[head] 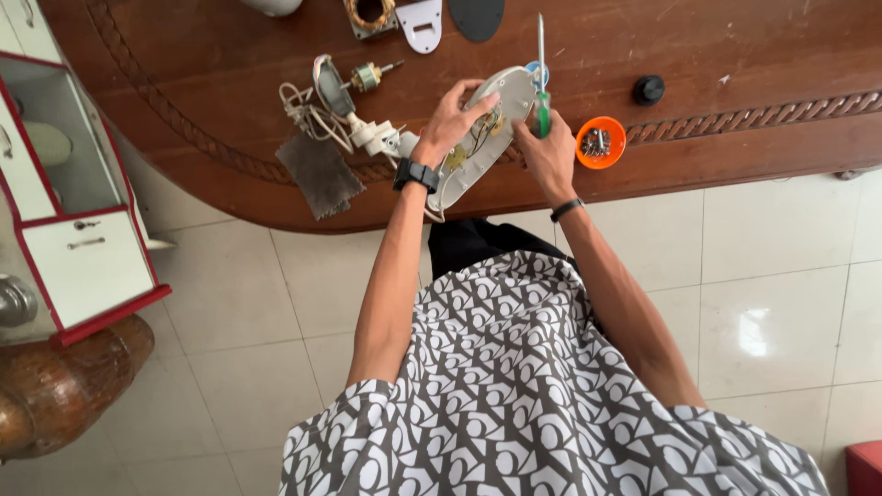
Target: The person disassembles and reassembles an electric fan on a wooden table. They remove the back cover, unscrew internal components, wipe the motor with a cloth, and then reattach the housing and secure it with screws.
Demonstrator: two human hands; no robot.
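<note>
My left hand (pixel 452 118) grips a white oval plastic housing (pixel 508 99) with wires and brass parts showing inside, held tilted over the edge of the brown wooden table (pixel 735 55). My right hand (pixel 546 152) steadies the housing's right side and holds a green-handled screwdriver (pixel 541 87), its shaft pointing away from me. A black watch sits on my left wrist and a thin black band on my right.
An orange bowl of screws (pixel 601 141) lies right of my hands, a black knob (pixel 649 89) beyond it. Left lie a small motor (pixel 369 77), white cord and plug (pixel 381 138), and a grey cloth (pixel 320 173). A red-and-white cabinet (pixel 73 230) stands at left.
</note>
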